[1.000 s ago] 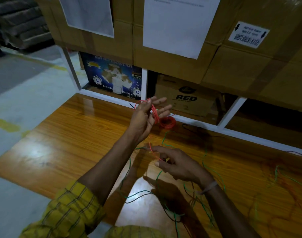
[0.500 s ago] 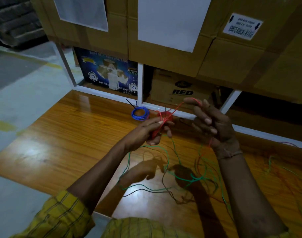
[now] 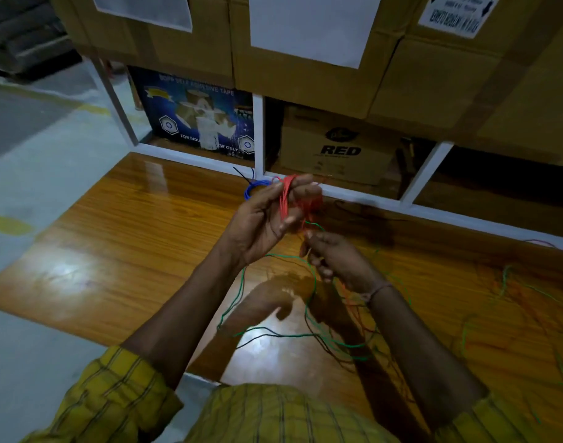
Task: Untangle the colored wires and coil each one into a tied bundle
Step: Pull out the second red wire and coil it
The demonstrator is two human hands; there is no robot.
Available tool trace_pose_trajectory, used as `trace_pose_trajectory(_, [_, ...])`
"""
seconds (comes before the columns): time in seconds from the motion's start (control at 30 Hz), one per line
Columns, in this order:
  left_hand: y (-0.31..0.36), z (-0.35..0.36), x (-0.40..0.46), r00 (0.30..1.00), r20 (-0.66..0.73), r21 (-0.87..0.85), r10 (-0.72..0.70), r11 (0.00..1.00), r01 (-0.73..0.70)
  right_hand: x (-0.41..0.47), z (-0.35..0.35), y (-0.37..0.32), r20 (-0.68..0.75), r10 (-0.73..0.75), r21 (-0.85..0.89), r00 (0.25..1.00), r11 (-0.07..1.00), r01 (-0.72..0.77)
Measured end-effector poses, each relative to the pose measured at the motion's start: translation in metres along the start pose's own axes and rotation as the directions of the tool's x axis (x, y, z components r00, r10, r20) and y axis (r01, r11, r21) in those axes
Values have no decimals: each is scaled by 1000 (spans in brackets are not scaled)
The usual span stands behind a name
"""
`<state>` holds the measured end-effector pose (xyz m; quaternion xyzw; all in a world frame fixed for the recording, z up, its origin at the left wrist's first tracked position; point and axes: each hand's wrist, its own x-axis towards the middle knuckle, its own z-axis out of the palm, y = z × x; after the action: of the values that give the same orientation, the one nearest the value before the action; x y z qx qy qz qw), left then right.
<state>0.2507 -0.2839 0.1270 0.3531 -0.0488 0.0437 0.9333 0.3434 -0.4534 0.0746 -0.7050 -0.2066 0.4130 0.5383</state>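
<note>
The person is standing over a glossy wooden table (image 3: 120,238), both hands raised above it. The left hand (image 3: 267,219) is holding a coil of red wire (image 3: 286,199) looped around its fingers, with the thumb bent in beside the strands. Just below and to the right, the right hand (image 3: 337,260) is curling its fingers and pinching a loose length of the same red wire, which is trailing down past the wrist toward the tabletop. A green wire (image 3: 312,282) is arching up near that hand and sprawling across the table in loose loops, tangled with a thin black wire (image 3: 264,334). More loose strands are lying farther along the table to the right, too dim to sort by colour. A small blue wire bundle (image 3: 253,190) is sitting on the table's far edge, partly hidden behind the left hand. Behind the table, cardboard boxes (image 3: 337,145) are filling a white shelf.
</note>
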Motion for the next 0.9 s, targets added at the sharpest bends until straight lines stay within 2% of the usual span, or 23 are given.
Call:
trace_pose_trajectory(0.07, [3, -2, 7, 997, -51, 0, 58, 998, -58, -15, 13, 0, 93, 35, -55, 995, 998, -30])
trace_pose_trajectory(0.13, [4, -4, 14, 986, -124, 72, 108, 992, -99, -32, 19, -7, 215, 47, -89, 975, 996, -29])
trace_pose_trajectory(0.2, [1, -8, 18, 971, -196, 209, 133, 974, -91, -47, 18, -20, 343, 30, -92, 939, 996, 2])
trace_pose_trajectory(0.27, [-7, -7, 19, 963, -229, 402, 145, 914, -42, -55, 11, -34, 433, -3, -30, 902, 999, 17])
trace_pose_trajectory(0.33, [-15, -7, 18, 969, -194, 649, 154, 761, 9, -62, -1, -48, 499, -29, 44, 866, 999, 7])
trace_pose_trajectory(0.4, [-18, -9, 17, 984, -115, 879, 138, 476, 36, -69, -15, -60, 564, -63, 77, 823, 997, 23])
trace_pose_trajectory(0.43, [-17, -10, 17, 988, -85, 936, 132, 350, 34, -73, -24, -65, 580, -84, 80, 811, 996, 46])
trace_pose_trajectory(0.47, [-15, -10, 15, 988, -76, 957, 131, 287, 36, -77, -32, -71, 580, -108, 77, 807, 994, 77])
trace_pose_trajectory(0.53, [-10, -11, 13, 987, -69, 973, 144, 229, 34, -86, -47, -80, 569, -169, 66, 805, 985, 160])
trace_pose_trajectory(0.6, [-8, -11, 9, 994, -49, 973, 96, 230, 26, -90, -59, -85, 565, -290, 130, 772, 956, 264])
trace_pose_trajectory(0.67, [-10, -14, 7, 999, -43, 963, 30, 269, 33, -87, -66, -87, 496, -476, 296, 726, 879, 375])
trace_pose_trajectory(0.73, [-11, -15, 5, 998, -64, 928, -19, 365, 67, -78, -70, -87, 372, -609, 475, 701, 773, 419])
trace_pose_trajectory(0.83, [-14, -9, 4, 994, -62, 842, -90, 530, 100, -54, -75, -85, 267, -641, 742, 720, 613, 272])
trace_pose_trajectory(0.9, [-13, -4, 4, 989, -35, 748, -146, 652, 123, -36, -79, -79, 172, -569, 753, 804, 602, 265])
